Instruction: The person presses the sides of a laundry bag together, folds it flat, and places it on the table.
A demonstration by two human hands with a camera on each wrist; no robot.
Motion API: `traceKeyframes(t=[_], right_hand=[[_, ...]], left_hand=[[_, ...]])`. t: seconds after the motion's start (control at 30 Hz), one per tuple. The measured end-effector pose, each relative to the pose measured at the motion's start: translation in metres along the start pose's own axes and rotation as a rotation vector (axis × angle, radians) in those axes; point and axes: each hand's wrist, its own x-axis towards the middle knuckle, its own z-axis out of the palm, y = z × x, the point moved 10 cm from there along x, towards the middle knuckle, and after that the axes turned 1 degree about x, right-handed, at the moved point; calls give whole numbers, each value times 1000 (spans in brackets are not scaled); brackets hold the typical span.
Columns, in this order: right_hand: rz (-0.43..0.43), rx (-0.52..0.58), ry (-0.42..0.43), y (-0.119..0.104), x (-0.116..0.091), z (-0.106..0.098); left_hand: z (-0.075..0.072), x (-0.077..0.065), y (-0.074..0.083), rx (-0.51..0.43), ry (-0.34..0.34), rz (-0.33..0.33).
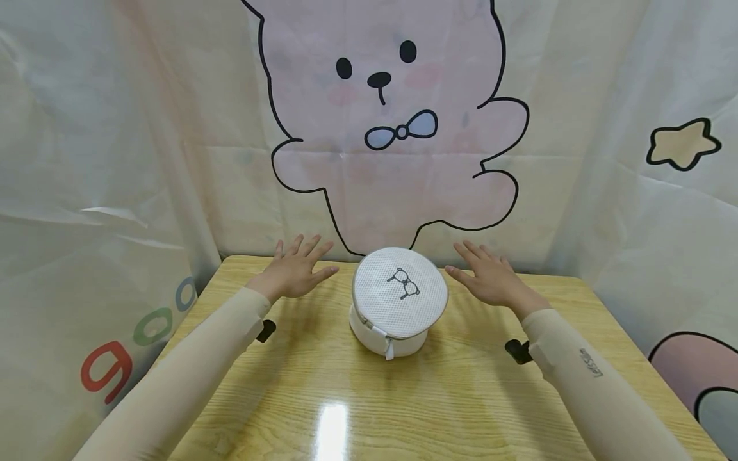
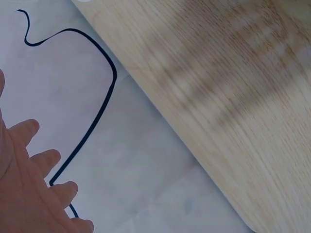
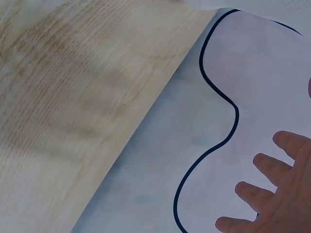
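Observation:
A round white mesh laundry bag (image 1: 400, 291) with a zip around its top and a glasses print on its lid stands mid-table. To its left my left hand (image 1: 293, 272) is held with fingers spread, touching nothing that I can see. On the other side my right hand (image 1: 487, 275) is likewise spread, its thumb near the bag's edge but apart from it. In the left wrist view, the left hand's fingers (image 2: 62, 194) are straight and hold nothing. The right wrist view shows the right hand's fingers (image 3: 252, 196) spread too, with nothing between them.
The wooden table (image 1: 277, 403) has its far edge just beyond the hands. A curtain with a bear drawing (image 1: 380, 179) hangs behind it, and cloth walls stand at both sides. Light reflects off the table's near part.

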Motion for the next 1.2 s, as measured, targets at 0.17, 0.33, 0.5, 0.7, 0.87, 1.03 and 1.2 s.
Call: traceKeyframes(t=[0.17, 0.33, 0.5, 0.7, 0.87, 1.03, 1.2], right_hand=[[-15, -6, 2, -5, -3, -2], [-30, -13, 1, -8, -5, -4], [-29, -20, -5, -10, -8, -6], [-34, -7, -15, -12, -11, -9], [-44, -6, -12, -14, -13, -11], [-56, -3, -2, -17, -14, -13], [-67, -1, 7, -21, -16, -16]], left_hand=[[-4, -4, 3, 2, 10, 14], [-7, -9, 7, 6, 17, 28], [-11, -12, 12, 4, 25, 47], [-15, -15, 18, 7, 37, 72], [-18, -19, 24, 13, 41, 90], [-20, -21, 28, 5, 45, 105], [-24, -23, 32, 7, 54, 120]])
